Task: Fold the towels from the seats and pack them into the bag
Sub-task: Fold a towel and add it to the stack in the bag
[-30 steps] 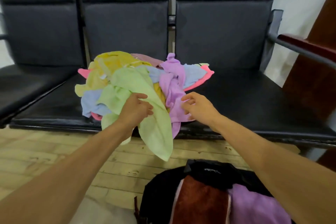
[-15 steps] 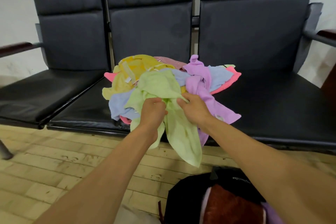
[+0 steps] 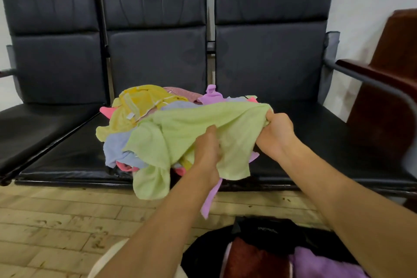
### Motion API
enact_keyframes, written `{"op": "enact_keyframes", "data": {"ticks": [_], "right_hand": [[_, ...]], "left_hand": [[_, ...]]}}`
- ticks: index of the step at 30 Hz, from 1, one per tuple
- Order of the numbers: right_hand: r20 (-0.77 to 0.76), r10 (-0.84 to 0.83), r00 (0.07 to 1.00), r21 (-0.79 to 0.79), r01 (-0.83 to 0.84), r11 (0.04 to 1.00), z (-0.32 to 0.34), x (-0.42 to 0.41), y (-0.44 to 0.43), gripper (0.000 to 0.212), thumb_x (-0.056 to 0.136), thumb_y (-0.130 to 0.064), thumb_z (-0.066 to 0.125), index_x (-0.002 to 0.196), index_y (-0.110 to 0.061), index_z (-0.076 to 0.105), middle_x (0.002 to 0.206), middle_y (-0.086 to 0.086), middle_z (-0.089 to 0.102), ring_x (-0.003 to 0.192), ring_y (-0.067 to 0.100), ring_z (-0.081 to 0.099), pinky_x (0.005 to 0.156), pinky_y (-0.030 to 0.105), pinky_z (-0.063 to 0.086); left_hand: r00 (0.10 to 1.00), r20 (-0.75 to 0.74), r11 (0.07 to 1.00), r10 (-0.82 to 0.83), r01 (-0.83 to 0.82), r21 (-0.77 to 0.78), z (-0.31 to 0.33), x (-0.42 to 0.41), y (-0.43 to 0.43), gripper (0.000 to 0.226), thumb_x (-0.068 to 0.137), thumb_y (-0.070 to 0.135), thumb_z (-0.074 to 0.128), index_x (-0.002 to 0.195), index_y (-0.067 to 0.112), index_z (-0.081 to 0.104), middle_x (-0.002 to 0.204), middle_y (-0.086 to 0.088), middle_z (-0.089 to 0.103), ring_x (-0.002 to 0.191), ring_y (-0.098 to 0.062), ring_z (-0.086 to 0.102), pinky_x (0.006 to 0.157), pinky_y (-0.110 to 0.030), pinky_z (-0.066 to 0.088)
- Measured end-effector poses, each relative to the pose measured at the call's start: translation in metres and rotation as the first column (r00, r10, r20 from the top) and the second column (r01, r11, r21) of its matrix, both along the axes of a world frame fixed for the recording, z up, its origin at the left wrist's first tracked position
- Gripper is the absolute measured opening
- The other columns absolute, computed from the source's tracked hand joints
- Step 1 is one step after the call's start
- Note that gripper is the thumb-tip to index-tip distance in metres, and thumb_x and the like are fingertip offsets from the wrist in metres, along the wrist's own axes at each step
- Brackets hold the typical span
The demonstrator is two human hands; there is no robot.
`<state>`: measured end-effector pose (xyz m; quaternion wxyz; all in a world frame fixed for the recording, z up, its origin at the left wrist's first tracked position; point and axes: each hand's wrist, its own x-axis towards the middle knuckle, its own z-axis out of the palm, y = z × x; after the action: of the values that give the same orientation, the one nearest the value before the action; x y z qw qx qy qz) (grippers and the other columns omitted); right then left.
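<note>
A light green towel point(image 3: 187, 133) is stretched above the heap of coloured towels point(image 3: 144, 106) on the middle black seat point(image 3: 67, 156). My right hand point(image 3: 276, 134) grips its far right corner. My left hand point(image 3: 206, 151) grips the green towel's front edge near the middle, and a loose end droops over the seat's front. A purple towel point(image 3: 211, 198) hangs down below my left wrist. The black bag point(image 3: 266, 230) stands open on the floor at the bottom, with a brown towel point(image 3: 252, 259) and a purple towel point(image 3: 322, 266) inside.
Three black padded seats stand in a row against the white wall; the right seat point(image 3: 320, 142) and left seat point(image 3: 33, 128) are bare. A dark wooden piece of furniture point(image 3: 392, 88) stands at the right. The wooden plank floor point(image 3: 56, 221) runs in front.
Both hands have pulled the green towel up off the heap. My right hand moved right with a corner, spreading the cloth. The view tilted upward.
</note>
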<state>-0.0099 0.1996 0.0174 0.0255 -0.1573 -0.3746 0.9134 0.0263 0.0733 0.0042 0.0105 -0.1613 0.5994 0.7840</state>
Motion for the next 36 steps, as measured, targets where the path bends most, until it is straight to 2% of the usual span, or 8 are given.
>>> {"op": "enact_keyframes", "data": {"ticks": [5,12,16,19,21,25,30,36], "right_hand": [[-0.088,0.158,0.983,0.240,-0.134,0.962,-0.003,0.026,0.044,0.047,0.100,0.001,0.032,0.069,-0.007,0.068,0.064,0.004,0.069,0.067,0.017,0.066,0.081,0.034,0.052],[0.092,0.413,0.906,0.541,-0.394,0.743,-0.046,0.046,0.088,0.004,0.087,-0.010,0.051,0.089,-0.013,0.050,0.084,0.010,0.038,0.079,0.026,0.038,0.066,0.031,0.038],[0.159,0.422,0.892,0.429,-0.448,0.784,-0.057,0.056,0.090,0.018,0.089,-0.015,0.053,0.106,-0.012,0.059,0.087,0.009,0.052,0.086,0.026,0.050,0.073,0.032,0.046],[0.238,0.464,0.853,0.532,-0.514,0.673,-0.061,0.058,0.090,0.033,0.098,-0.036,0.051,0.114,-0.010,0.063,0.080,0.001,0.066,0.078,0.016,0.065,0.076,0.029,0.051],[0.300,0.432,0.851,0.603,-0.520,0.605,-0.066,0.060,0.088,0.043,0.099,-0.048,0.045,0.120,-0.014,0.060,0.099,0.007,0.068,0.091,0.019,0.067,0.080,0.032,0.053],[0.338,0.367,0.867,0.706,-0.491,0.510,-0.074,0.066,0.086,0.051,0.099,-0.056,0.038,0.114,-0.014,0.063,0.097,0.012,0.069,0.087,0.027,0.065,0.081,0.039,0.052],[0.275,0.163,0.948,0.676,-0.311,0.668,-0.077,0.072,0.095,0.055,0.098,-0.058,0.037,0.104,-0.014,0.069,0.103,0.009,0.071,0.096,0.027,0.066,0.091,0.042,0.053],[0.316,0.392,0.864,0.253,-0.476,0.843,-0.084,0.089,0.097,0.047,0.078,-0.035,0.066,0.115,-0.005,0.067,0.122,0.016,0.066,0.114,0.034,0.060,0.105,0.049,0.041]], "left_hand": [[1.000,-0.018,0.974,0.015,-0.010,0.228,-0.006,-0.006,0.029,0.016,0.096,0.028,0.050,0.101,0.019,0.062,0.089,0.000,0.064,0.069,-0.013,0.058,0.052,-0.018,0.047],[0.981,0.047,0.975,0.187,-0.179,-0.128,-0.026,-0.017,0.046,0.037,0.089,0.011,0.049,0.124,-0.002,0.051,0.117,-0.021,0.058,0.088,-0.025,0.052,0.081,-0.039,0.049],[0.992,-0.073,0.974,0.101,-0.114,-0.198,-0.026,-0.008,0.059,0.033,0.085,0.010,0.049,0.117,0.004,0.050,0.121,-0.019,0.056,0.106,-0.033,0.058,0.094,-0.046,0.049],[0.992,-0.128,0.942,-0.008,-0.035,-0.333,-0.029,-0.004,0.068,0.024,0.097,0.010,0.040,0.120,0.006,0.049,0.109,-0.006,0.059,0.095,-0.017,0.061,0.079,-0.030,0.052],[0.985,-0.166,0.957,-0.054,0.004,-0.290,-0.025,0.000,0.070,0.017,0.100,0.010,0.037,0.108,0.008,0.052,0.092,-0.003,0.060,0.080,-0.011,0.065,0.064,-0.025,0.054],[0.972,-0.116,0.975,-0.204,0.213,0.066,-0.011,0.008,0.068,0.029,0.100,0.010,0.038,0.117,0.000,0.059,0.107,-0.020,0.065,0.090,-0.030,0.067,0.080,-0.040,0.058],[0.828,-0.059,0.821,-0.557,0.560,0.110,-0.006,0.027,0.073,0.034,0.099,0.024,0.041,0.118,0.004,0.061,0.113,-0.015,0.067,0.101,-0.028,0.064,0.090,-0.037,0.051],[0.722,-0.158,0.712,-0.673,0.691,0.127,-0.008,0.037,0.074,0.026,0.097,0.024,0.044,0.095,0.012,0.067,0.084,-0.003,0.072,0.078,-0.017,0.068,0.079,-0.029,0.052]]}}
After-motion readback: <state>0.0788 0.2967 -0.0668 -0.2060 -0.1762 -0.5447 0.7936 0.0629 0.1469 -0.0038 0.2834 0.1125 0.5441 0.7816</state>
